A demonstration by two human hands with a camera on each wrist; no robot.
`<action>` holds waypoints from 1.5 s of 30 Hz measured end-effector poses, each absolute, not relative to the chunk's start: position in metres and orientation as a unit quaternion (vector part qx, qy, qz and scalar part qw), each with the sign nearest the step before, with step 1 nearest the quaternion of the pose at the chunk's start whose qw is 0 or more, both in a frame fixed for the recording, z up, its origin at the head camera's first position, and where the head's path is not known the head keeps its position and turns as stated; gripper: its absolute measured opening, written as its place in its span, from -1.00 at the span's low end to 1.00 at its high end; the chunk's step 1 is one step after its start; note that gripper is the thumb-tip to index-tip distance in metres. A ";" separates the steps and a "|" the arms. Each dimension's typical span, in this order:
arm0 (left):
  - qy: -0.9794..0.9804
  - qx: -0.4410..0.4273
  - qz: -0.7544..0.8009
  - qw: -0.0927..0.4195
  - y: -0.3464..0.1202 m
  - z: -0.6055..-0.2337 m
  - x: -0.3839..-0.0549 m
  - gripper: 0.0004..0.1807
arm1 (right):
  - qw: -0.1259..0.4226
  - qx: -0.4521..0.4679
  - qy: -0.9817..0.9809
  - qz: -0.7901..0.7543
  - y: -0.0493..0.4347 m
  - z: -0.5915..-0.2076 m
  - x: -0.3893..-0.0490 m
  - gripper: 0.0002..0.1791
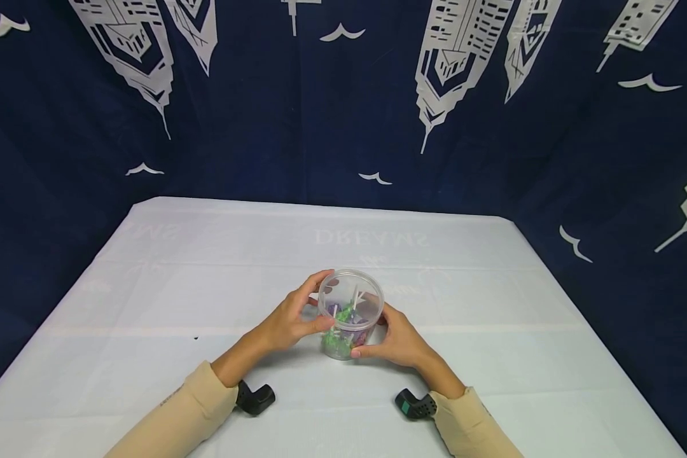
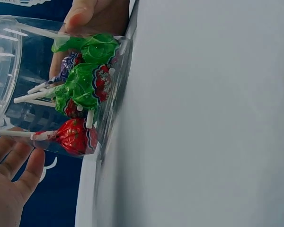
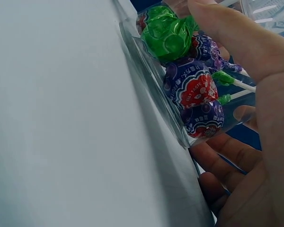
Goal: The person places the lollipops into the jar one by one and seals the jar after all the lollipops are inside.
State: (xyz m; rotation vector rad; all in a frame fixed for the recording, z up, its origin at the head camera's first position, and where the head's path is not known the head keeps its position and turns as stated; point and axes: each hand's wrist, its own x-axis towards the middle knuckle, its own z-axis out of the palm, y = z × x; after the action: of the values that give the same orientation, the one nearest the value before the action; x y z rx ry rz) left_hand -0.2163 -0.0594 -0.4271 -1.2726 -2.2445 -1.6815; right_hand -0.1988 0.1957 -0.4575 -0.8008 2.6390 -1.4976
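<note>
A clear plastic jar stands upright on the white tabletop, close in front of the person. Wrapped lollipops fill its lower part: green lollipops and a red lollipop show in the left wrist view, purple lollipops in the right wrist view. The left hand grips the jar near its rim, thumb at the front and fingers around the far side. Lower down, the right hand holds the opposite wall, its thumb across the front. Some fingertips are hidden behind the jar.
White cloth covers the table, which has faint lettering toward the back. A dark blue curtain with white building shapes hangs behind and beside it. Black wrist devices sit at both cuffs. One tiny dark speck lies at the left.
</note>
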 end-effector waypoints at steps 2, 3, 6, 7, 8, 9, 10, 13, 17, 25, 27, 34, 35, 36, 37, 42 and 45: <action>-0.726 -0.412 -0.549 0.032 -0.060 -0.428 -0.217 -0.09 | 0.003 -0.254 0.842 -0.476 0.196 -0.457 -0.199 0.02; -0.728 -0.410 -0.549 0.036 -0.060 -0.428 -0.217 -0.06 | 0.003 -0.252 0.843 -0.475 0.196 -0.457 -0.199 0.02; -0.732 -0.400 -0.549 0.051 -0.058 -0.430 -0.216 0.01 | 0.002 -0.251 0.844 -0.474 0.196 -0.458 -0.199 0.01; -0.735 -0.396 -0.548 0.055 -0.058 -0.430 -0.216 0.01 | 0.001 -0.251 0.844 -0.473 0.196 -0.458 -0.199 0.00; -0.736 -0.394 -0.548 0.057 -0.058 -0.430 -0.216 0.01 | 0.001 -0.252 0.844 -0.473 0.196 -0.458 -0.199 0.00; -0.736 -0.394 -0.548 0.057 -0.058 -0.430 -0.216 -0.01 | 0.002 -0.253 0.843 -0.475 0.196 -0.458 -0.199 0.00; -0.733 -0.396 -0.550 0.056 -0.058 -0.431 -0.216 -0.04 | 0.003 -0.254 0.843 -0.475 0.196 -0.458 -0.199 0.00; -0.722 -0.405 -0.559 0.050 -0.059 -0.432 -0.217 -0.17 | 0.004 -0.256 0.840 -0.478 0.196 -0.459 -0.199 0.01; -0.719 -0.407 -0.562 0.047 -0.060 -0.432 -0.217 -0.12 | 0.005 -0.254 0.840 -0.479 0.196 -0.459 -0.198 0.02; -0.724 -0.409 -0.554 0.040 -0.060 -0.429 -0.218 -0.13 | 0.003 -0.254 0.842 -0.475 0.195 -0.458 -0.198 0.02; -0.722 -0.413 -0.554 0.041 -0.061 -0.429 -0.218 -0.09 | 0.002 -0.254 0.842 -0.476 0.195 -0.457 -0.198 0.02; -0.742 -0.396 -0.540 0.041 -0.059 -0.430 -0.218 -0.06 | 0.005 -0.254 0.839 -0.480 0.195 -0.457 -0.198 0.01; -0.740 -0.397 -0.542 0.039 -0.059 -0.429 -0.217 -0.07 | 0.005 -0.254 0.839 -0.481 0.195 -0.457 -0.198 0.01; -0.738 -0.399 -0.544 0.039 -0.059 -0.429 -0.217 -0.08 | 0.005 -0.254 0.839 -0.481 0.195 -0.457 -0.198 0.01; -0.737 -0.400 -0.544 0.040 -0.059 -0.429 -0.217 -0.07 | 0.005 -0.254 0.839 -0.480 0.195 -0.457 -0.198 0.02; -0.748 -0.392 -0.533 0.045 -0.058 -0.429 -0.216 0.02 | 0.008 -0.254 0.840 -0.479 0.195 -0.457 -0.198 0.03; -0.749 -0.388 -0.536 0.038 -0.058 -0.427 -0.216 -0.03 | 0.007 -0.254 0.841 -0.479 0.196 -0.457 -0.198 0.03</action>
State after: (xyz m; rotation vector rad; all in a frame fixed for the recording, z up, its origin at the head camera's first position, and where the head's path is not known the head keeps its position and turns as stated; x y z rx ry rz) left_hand -0.2159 -0.0583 -0.4272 -1.1909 -2.2982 -1.6433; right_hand -0.1985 0.1956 -0.4567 -0.7936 2.6289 -1.4966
